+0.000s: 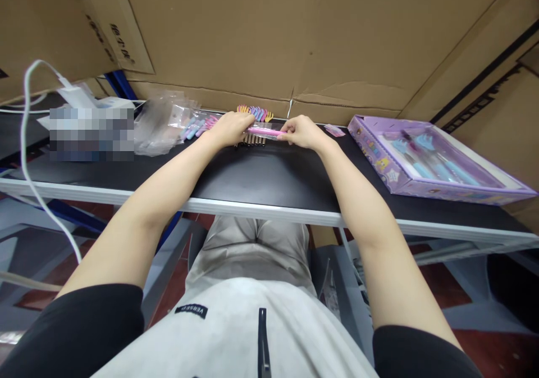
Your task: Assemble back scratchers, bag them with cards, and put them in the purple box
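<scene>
A slim pink pen (268, 132) lies level between my hands, seemingly inside a clear plastic sleeve. My right hand (304, 132) pinches its right end between thumb and fingers. At the other end, my left hand (234, 127) is closed around the sleeve, with its fingertips partly hidden. Just behind them sits a row of colourful claw-shaped pieces (256, 112) in yellow, pink and blue. Tan sticks with dark tips (254, 140) show below the pen, close to the tabletop. Left of my left hand are blue and pink pen-like pieces (194, 128).
Clear plastic bags (162, 122) are heaped on the black table (269, 176) at left, beside a blurred-out object (91, 133) and a white cable (26, 125). A purple box (400, 181) holding light blue pens stands right, near a small pink packet (334, 130). Cardboard (261, 41) walls the back.
</scene>
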`<state>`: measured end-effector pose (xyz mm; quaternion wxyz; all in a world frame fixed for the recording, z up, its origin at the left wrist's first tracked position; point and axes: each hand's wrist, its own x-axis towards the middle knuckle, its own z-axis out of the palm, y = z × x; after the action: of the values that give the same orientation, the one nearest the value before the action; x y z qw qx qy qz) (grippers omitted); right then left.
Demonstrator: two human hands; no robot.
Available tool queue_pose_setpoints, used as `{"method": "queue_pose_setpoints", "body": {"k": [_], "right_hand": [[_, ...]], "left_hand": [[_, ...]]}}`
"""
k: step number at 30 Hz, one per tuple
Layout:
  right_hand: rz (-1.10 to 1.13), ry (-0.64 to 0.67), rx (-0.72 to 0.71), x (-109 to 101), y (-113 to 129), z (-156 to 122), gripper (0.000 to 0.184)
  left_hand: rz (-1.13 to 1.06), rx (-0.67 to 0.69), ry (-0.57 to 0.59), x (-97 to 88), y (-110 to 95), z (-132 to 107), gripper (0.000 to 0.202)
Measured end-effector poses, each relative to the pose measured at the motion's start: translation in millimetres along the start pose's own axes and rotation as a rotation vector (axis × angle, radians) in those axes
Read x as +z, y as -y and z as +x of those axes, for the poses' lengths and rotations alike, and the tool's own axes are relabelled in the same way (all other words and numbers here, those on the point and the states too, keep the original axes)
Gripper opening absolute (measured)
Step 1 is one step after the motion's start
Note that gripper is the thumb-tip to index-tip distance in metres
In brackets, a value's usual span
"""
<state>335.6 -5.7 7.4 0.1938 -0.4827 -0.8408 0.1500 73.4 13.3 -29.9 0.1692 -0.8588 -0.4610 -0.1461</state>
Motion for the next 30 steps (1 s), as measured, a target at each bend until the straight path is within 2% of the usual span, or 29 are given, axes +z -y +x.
{"method": "queue_pose_setpoints", "body": {"k": [6,12,16,21,26,30], "right_hand": [[0.073,0.070,-0.014,7.5,12.7,-0.9,0.023],[0.057,0.052,-0.020,10.5,16.3,0.0,0.016],[0.054,0.050,-0.039,13.0,17.6,-0.5,0.020],[0.037,0.042,-0.087,15.8,21.0,-2.3,0.033],[0.006,0.036,-0.111,19.6,23.3,-1.9,0.042],[-0.006,0.038,-0.094,22.3,25.9,-2.0,0.039]], "left_hand": [[0.012,0.022,-0.023,5.7,0.5,2.2,0.029],[-0.043,0.027,-0.064,8.8,-4.5,2.6,0.031],[-0.034,0.035,-0.110,13.8,-2.1,3.0,0.031],[-0.049,0.085,-0.152,21.6,4.1,3.7,0.025],[-0.032,0.110,-0.126,20.9,4.3,4.2,0.024],[-0.009,0.115,-0.097,17.0,0.8,3.5,0.025]]}}
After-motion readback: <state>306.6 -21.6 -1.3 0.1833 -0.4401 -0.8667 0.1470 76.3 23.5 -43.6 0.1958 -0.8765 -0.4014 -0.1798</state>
